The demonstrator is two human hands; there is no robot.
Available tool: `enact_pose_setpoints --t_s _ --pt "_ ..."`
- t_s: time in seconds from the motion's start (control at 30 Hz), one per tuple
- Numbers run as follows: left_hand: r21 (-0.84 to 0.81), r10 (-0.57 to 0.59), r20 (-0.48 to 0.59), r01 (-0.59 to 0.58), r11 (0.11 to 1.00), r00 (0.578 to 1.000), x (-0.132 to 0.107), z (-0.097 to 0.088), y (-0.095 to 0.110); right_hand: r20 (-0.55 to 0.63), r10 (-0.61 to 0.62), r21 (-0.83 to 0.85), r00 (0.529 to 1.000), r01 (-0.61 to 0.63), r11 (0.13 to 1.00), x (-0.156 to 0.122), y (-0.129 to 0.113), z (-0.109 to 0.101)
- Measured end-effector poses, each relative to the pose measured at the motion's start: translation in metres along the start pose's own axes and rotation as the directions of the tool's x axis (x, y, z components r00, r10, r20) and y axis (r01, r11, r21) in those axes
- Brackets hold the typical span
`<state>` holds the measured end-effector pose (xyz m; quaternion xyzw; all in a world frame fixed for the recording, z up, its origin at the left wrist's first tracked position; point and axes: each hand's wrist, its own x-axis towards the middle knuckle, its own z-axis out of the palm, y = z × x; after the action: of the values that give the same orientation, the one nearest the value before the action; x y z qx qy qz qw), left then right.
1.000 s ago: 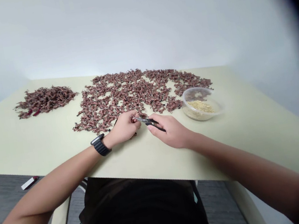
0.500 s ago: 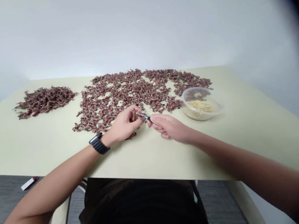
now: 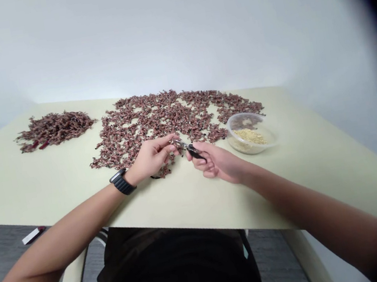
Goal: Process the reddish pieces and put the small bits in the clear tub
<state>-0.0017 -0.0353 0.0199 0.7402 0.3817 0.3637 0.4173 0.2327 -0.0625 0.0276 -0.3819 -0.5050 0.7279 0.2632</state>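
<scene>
My right hand [image 3: 215,161] is wrapped round black-handled pliers [image 3: 195,152], their metal jaws pointing left. At the jaw tips, my left hand [image 3: 153,158] is closed in a pinch on a small reddish-brown piece [image 3: 175,144], mostly hidden by the fingers. Many similar reddish-brown pieces [image 3: 156,117], some with dark ends, lie spread over the table behind both hands. A few loose pieces [image 3: 166,169] lie under my left hand. To the right of my right hand stands a clear round plastic bowl [image 3: 238,146] with yellow bits [image 3: 250,136] in it.
A denser heap of brown pieces [image 3: 57,127] lies at the left of the pale yellow table [image 3: 191,202], with dark red items at its front edge. The table backs onto a white wall [image 3: 157,31]. A white and dark red object [image 3: 32,235] is on the floor.
The pliers have turned in my right hand, so more of the black handles shows, and the handles look more spread. My left hand stays pinched at the jaw tips. The view has shifted slightly.
</scene>
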Motion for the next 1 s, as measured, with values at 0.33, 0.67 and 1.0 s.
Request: enact_pose_setpoints --t_s 0.33,0.67,1.0 --pt "-0.223 -0.065 0.042 0.073 0.972 0.997 0.002 0.003 0.000 -0.130 -0.280 -0.470 0.951 0.190 0.862 0.000 0.004 -0.005" --pt "-0.408 -0.133 0.102 0.163 0.898 0.986 0.005 0.000 -0.001 0.010 -0.687 -0.967 0.726 0.183 0.180 0.000 0.011 -0.013" --pt "-0.360 -0.093 0.095 0.121 0.925 0.991 0.004 -0.001 0.001 0.023 -0.649 -0.971 0.761 0.171 0.166 0.000 0.010 -0.016"
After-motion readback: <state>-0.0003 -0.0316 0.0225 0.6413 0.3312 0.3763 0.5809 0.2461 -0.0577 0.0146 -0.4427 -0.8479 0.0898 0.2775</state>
